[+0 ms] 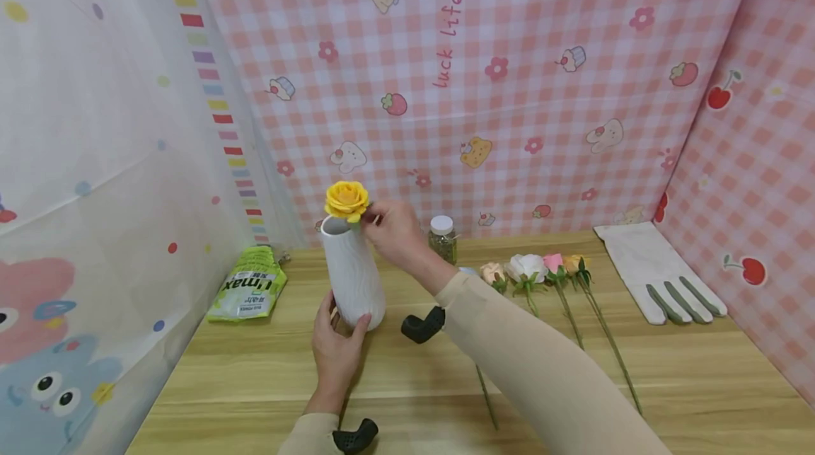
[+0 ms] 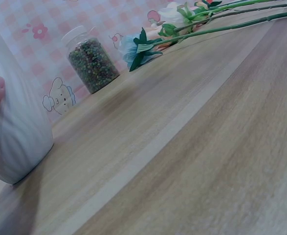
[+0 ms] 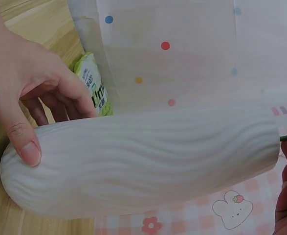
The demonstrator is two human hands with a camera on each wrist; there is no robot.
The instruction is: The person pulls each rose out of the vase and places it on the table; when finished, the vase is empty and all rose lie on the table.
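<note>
A white vase (image 1: 354, 278) with a wavy relief stands on the table. My left hand (image 1: 337, 349) grips it near the base, thumb on one side and fingers on the other. At the vase's mouth, my right hand (image 1: 397, 235) pinches the stem of a yellow rose (image 1: 347, 201) just under the bloom. In the right wrist view the green stem (image 3: 286, 138) enters the mouth of the vase (image 3: 148, 161); its lower part is hidden inside. The left hand (image 3: 40, 83) also shows there, around the base.
To the right lie several artificial flowers, among them a white one (image 1: 527, 267) and a blue one (image 2: 133, 50). A lidded jar of small beads (image 1: 443, 239) stands behind the right forearm. A green packet (image 1: 250, 285) sits at the left, a pair of gloves (image 1: 656, 267) at the far right.
</note>
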